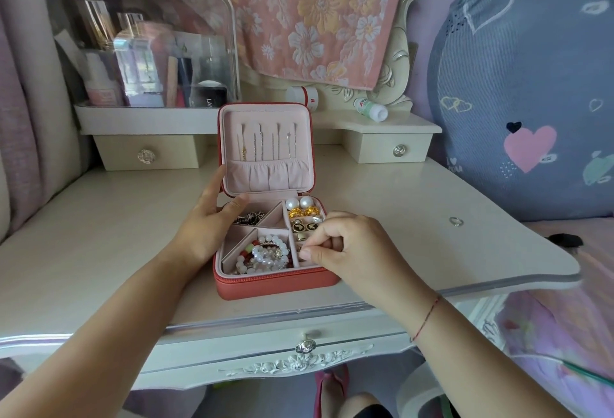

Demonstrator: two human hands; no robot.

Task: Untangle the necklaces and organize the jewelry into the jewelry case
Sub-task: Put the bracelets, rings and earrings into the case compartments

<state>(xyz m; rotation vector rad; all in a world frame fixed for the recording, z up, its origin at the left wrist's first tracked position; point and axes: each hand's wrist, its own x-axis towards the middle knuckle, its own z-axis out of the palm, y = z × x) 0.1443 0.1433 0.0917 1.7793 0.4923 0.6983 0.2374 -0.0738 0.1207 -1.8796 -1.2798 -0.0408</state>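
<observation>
Both forearms reach out over the dressing table [133, 251] to the jewelry case [275, 280], which sits open at the middle of its front edge. At the case's back-left corner my left hand [212, 218] steadies it. The fingers are fairly straight, the forefinger laid along the left edge of the raised lid [265, 112] and the thumb resting on the tray's rear rim.

My right hand [352, 248] hovers over the case's front-right compartment. The fingers are curled, and thumb and forefinger are pressed together on a small piece [301, 247] that I cannot make out.

Necklaces [265, 145] already hang straight inside the lid. Beaded bracelets [265, 255] fill the front-left compartment, and pearl earrings [299, 202] sit at the back right.

To seat this piece well, I think I should keep the left hand firm so the case doesn't skid. I would lower the pinch right down into the slot and let go only once the piece touches the lining. It should stay clear of the bracelets, whose strands could snag it.

One ring [456, 221] lies on the table well to the right of the case, so I judge the sorting nearly done, with that ring left to collect.
</observation>
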